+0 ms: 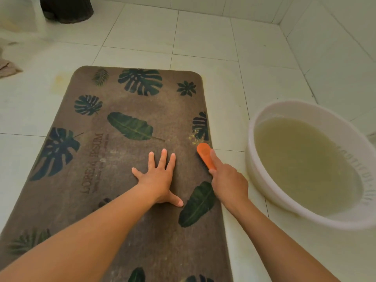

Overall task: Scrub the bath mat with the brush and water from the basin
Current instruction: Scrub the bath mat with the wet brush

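Observation:
A brown bath mat (114, 159) printed with dark green leaves lies flat on the tiled floor. My left hand (158, 178) presses on its middle, palm down with the fingers spread. My right hand (227, 182) grips an orange brush (205, 155) by the handle, with the brush head down on the mat's right edge. Small yellowish flecks show on the mat just beyond the brush head. To the right of the mat stands a white basin (264, 110) holding murky yellowish water.
White floor tiles (203, 43) surround the mat, and a tiled wall rises at the far right. A dark round object (69, 11) stands at the back left. A beige cloth (8, 67) lies at the left edge.

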